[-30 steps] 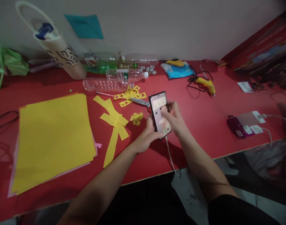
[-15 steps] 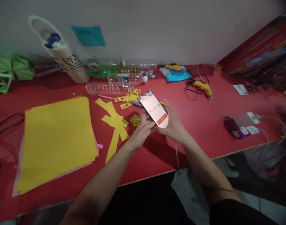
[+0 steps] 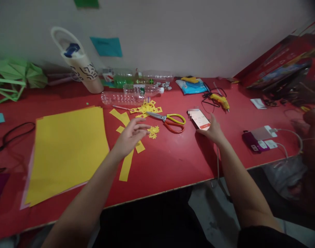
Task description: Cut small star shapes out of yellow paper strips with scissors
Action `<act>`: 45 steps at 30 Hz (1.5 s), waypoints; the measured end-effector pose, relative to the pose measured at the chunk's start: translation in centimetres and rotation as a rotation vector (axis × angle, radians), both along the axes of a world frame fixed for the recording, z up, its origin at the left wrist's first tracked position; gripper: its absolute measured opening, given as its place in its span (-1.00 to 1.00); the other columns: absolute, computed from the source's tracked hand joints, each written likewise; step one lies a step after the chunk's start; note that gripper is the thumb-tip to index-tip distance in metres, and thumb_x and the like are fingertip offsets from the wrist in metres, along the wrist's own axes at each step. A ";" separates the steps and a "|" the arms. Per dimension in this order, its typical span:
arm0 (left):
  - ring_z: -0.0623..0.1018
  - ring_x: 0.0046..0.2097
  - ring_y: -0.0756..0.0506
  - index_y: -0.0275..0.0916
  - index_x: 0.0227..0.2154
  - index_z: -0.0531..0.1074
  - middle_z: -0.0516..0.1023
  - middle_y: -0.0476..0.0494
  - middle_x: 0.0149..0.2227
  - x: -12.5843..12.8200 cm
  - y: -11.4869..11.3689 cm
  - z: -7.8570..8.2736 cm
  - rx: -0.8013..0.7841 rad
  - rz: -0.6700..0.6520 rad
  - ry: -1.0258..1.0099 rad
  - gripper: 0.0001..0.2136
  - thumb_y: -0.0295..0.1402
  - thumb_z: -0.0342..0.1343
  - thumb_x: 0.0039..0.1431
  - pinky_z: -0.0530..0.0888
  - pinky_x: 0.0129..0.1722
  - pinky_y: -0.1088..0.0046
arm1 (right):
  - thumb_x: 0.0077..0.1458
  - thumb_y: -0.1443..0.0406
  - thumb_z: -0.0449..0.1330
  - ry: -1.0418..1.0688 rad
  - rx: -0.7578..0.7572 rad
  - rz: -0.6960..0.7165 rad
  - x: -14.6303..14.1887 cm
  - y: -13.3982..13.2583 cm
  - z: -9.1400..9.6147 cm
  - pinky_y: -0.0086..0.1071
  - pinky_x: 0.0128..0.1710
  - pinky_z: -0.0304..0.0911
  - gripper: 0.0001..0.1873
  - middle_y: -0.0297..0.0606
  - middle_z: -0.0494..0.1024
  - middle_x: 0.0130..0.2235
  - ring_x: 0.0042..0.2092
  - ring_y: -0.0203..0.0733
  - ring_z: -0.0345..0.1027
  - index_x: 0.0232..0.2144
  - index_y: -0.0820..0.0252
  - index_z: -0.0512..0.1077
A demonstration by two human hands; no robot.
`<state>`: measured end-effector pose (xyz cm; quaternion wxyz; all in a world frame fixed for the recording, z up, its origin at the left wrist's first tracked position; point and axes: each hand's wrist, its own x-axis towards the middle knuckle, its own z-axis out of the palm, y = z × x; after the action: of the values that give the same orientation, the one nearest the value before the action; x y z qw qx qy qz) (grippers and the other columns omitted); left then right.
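My right hand (image 3: 212,131) rests on the near end of a lit phone (image 3: 200,120) that lies flat on the red table (image 3: 173,158); its fingers curl round the phone's edge. My left hand (image 3: 130,135) hovers open, fingers stretched out, over yellow paper strips (image 3: 126,162), near a small pile of cut yellow stars (image 3: 153,131). Scissors (image 3: 170,121) with yellow and orange handles lie between the two hands. A cable runs from the phone down over the table's front edge.
A stack of yellow sheets (image 3: 69,151) lies at the left. Clear plastic bottles (image 3: 126,94), a patterned bottle bag (image 3: 81,69), a yellow glue gun (image 3: 219,100) and a blue packet (image 3: 192,86) sit at the back. A purple power strip (image 3: 259,143) is at right.
The phone went from being held up in both hands to lying on the table at the right. My left hand let go and moved left over the paper strips.
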<state>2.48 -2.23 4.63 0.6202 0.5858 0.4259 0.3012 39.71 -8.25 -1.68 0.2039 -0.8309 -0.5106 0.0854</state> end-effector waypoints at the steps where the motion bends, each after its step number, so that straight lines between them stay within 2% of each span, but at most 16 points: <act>1: 0.58 -0.10 -0.16 -0.12 -0.03 0.33 0.56 -0.22 -0.04 -1.0 0.5 0.1 0.023 0.058 0.035 -0.65 -0.25 0.14 0.11 0.50 -0.12 0.19 | -0.15 0.16 0.36 0.010 -0.015 -0.010 0.3 0.0 -0.1 0.15 0.11 0.14 0.10 0.27 0.35 0.17 0.18 0.39 0.23 0.34 0.40 -0.04; 3: 0.59 -0.19 -0.13 -0.13 -0.09 0.36 0.59 -0.17 -0.14 -2.7 1.4 0.3 0.051 0.155 0.089 -0.68 -0.26 0.15 0.07 0.51 -0.24 0.27 | -0.13 0.13 0.37 -0.013 -0.006 0.009 0.5 0.1 -0.1 0.14 0.10 0.13 0.03 0.28 0.38 0.14 0.17 0.41 0.23 0.30 0.39 0.04; 5: 0.57 -0.28 -0.10 -0.16 -0.18 0.38 0.59 -0.12 -0.24 -4.0 2.3 0.3 0.083 0.233 0.129 -0.74 -0.30 0.14 0.02 0.50 -0.32 0.33 | 0.00 0.11 0.30 -0.079 0.083 0.066 -0.3 0.4 0.5 0.06 0.12 0.10 -0.16 0.33 0.37 0.14 0.18 0.37 0.21 0.23 0.39 0.16; 8: 0.47 -0.43 -0.03 -0.19 -0.34 0.37 0.50 -0.03 -0.44 -5.1 3.0 0.0 0.146 0.294 0.249 -0.84 -0.34 0.11 -0.04 0.42 -0.41 0.41 | 0.05 0.15 0.23 -0.095 0.185 0.177 -4.0 0.7 2.2 0.02 0.00 0.24 -0.39 0.18 0.46 0.05 0.10 0.26 0.31 0.11 0.31 0.30; 11: 0.40 -0.46 -0.03 -0.18 -0.43 0.38 0.43 -0.01 -0.48 -5.7 2.7 -0.5 0.270 0.197 0.512 -0.90 -0.29 0.09 -0.02 0.32 -0.46 0.43 | 0.13 0.18 0.14 0.090 0.126 0.401 -10.1 1.0 3.6 -0.21 -0.29 0.34 -0.72 -0.10 0.55 -0.22 -0.26 -0.03 0.45 -0.14 0.18 0.44; 13: 0.41 -0.44 -0.06 -0.17 -0.48 0.37 0.43 -0.02 -0.50 -5.8 2.2 -1.0 0.329 0.058 0.656 -0.88 -0.25 0.09 0.00 0.29 -0.43 0.41 | 0.16 0.24 0.11 0.076 0.047 0.615 -14.1 1.4 4.0 -0.28 -0.36 0.29 -0.83 -0.18 0.55 -0.30 -0.34 -0.11 0.42 -0.27 0.14 0.46; 15: 0.42 -0.43 -0.07 -0.17 -0.49 0.36 0.44 -0.04 -0.48 -5.7 1.6 -1.4 0.309 -0.050 0.726 -0.86 -0.22 0.09 0.03 0.27 -0.44 0.40 | 0.19 0.29 0.07 -0.071 0.009 0.713 -17.1 2.3 4.0 -0.28 -0.36 0.24 -0.83 -0.17 0.54 -0.34 -0.33 -0.09 0.41 -0.34 0.15 0.47; 18: 0.43 -0.40 -0.07 -0.17 -0.44 0.36 0.47 -0.09 -0.38 -5.3 1.2 -2.3 0.381 -0.081 0.688 -0.90 -0.27 0.07 0.06 0.29 -0.41 0.38 | 0.14 0.36 0.10 -0.261 -0.063 0.609 -18.3 4.1 3.7 -0.25 -0.35 0.22 -0.85 -0.11 0.56 -0.30 -0.27 0.00 0.43 -0.36 0.15 0.49; 24: 0.42 -0.34 -0.08 -0.17 -0.39 0.38 0.44 -0.08 -0.33 -5.3 1.6 -3.8 0.430 -0.029 0.625 -0.92 -0.33 0.01 0.12 0.31 -0.34 0.36 | 0.17 0.42 0.06 -0.380 -0.103 0.343 -14.4 5.7 2.7 -0.09 -0.24 0.24 -0.76 0.18 0.54 -0.25 -0.13 0.25 0.40 -0.21 0.35 0.52; 31: 0.47 -0.12 -0.15 -0.19 -0.18 0.47 0.42 -0.20 -0.11 -5.4 1.9 -4.6 0.518 0.025 0.651 -0.78 -0.30 -0.01 0.19 0.43 -0.09 0.23 | 0.05 0.37 0.16 -0.358 -0.204 0.316 -13.1 5.9 2.2 -0.13 -0.21 0.26 -0.66 0.20 0.55 -0.13 -0.10 0.25 0.43 -0.10 0.39 0.46; 34: 0.45 -0.02 -0.20 -0.20 -0.11 0.50 0.43 -0.23 -0.10 -5.4 2.3 -5.1 0.602 -0.017 0.669 -0.73 -0.31 -0.01 0.21 0.41 0.02 0.17 | -0.04 0.28 0.20 -0.220 -0.355 0.241 -12.1 6.4 3.0 -0.22 -0.39 0.19 -0.76 0.03 0.59 -0.29 -0.26 0.17 0.46 -0.26 0.24 0.49; 37: 0.42 0.04 -0.23 -0.22 -0.07 0.50 0.45 -0.27 -0.03 -5.8 3.1 -5.6 0.697 -0.037 0.740 -0.70 -0.35 -0.02 0.21 0.38 0.08 0.09 | -0.16 0.30 0.20 -0.048 -0.150 0.187 -11.3 6.7 3.5 -0.28 -0.43 0.11 -0.87 -0.16 0.53 -0.41 -0.34 0.02 0.40 -0.43 0.14 0.42; 39: 0.40 0.07 -0.26 -0.24 -0.06 0.51 0.45 -0.27 0.03 -6.1 3.6 -5.8 0.751 -0.077 0.801 -0.70 -0.36 0.00 0.20 0.35 0.13 0.04 | -0.24 0.32 0.19 0.255 0.045 0.218 -11.8 6.7 3.5 -0.32 -0.45 0.10 -0.86 -0.27 0.44 -0.47 -0.40 -0.11 0.34 -0.48 0.13 0.36; 41: 0.40 0.06 -0.26 -0.24 -0.08 0.51 0.47 -0.26 0.01 -6.3 4.0 -5.8 0.766 -0.109 0.827 -0.71 -0.35 0.00 0.21 0.36 0.13 0.04 | -0.27 0.29 0.18 0.727 0.120 0.290 -13.1 6.4 3.3 -0.37 -0.50 0.08 -0.83 -0.37 0.36 -0.51 -0.50 -0.25 0.24 -0.49 0.12 0.32; 43: 0.42 0.03 -0.24 -0.27 -0.13 0.52 0.49 -0.27 -0.05 -6.3 4.1 -5.7 0.763 -0.112 0.832 -0.74 -0.35 -0.01 0.22 0.38 0.09 0.07 | -0.27 0.26 0.21 1.083 0.058 0.417 -14.9 5.8 3.1 -0.41 -0.56 0.02 -0.80 -0.45 0.29 -0.54 -0.57 -0.36 0.11 -0.47 0.13 0.36; 45: 0.44 -0.02 -0.24 -0.30 -0.21 0.53 0.50 -0.28 -0.12 -6.2 4.0 -5.6 0.752 -0.113 0.833 -0.77 -0.37 -0.01 0.22 0.41 0.05 0.08 | -0.25 0.27 0.25 1.219 -0.032 0.475 -16.7 5.1 2.9 -0.44 -0.58 -0.02 -0.78 -0.49 0.27 -0.55 -0.60 -0.42 0.06 -0.42 0.15 0.40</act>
<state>-3.69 1.78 -1.00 0.1633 0.8579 0.4661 0.1418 22.96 -3.13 1.27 0.4199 -0.5009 -0.4719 0.5917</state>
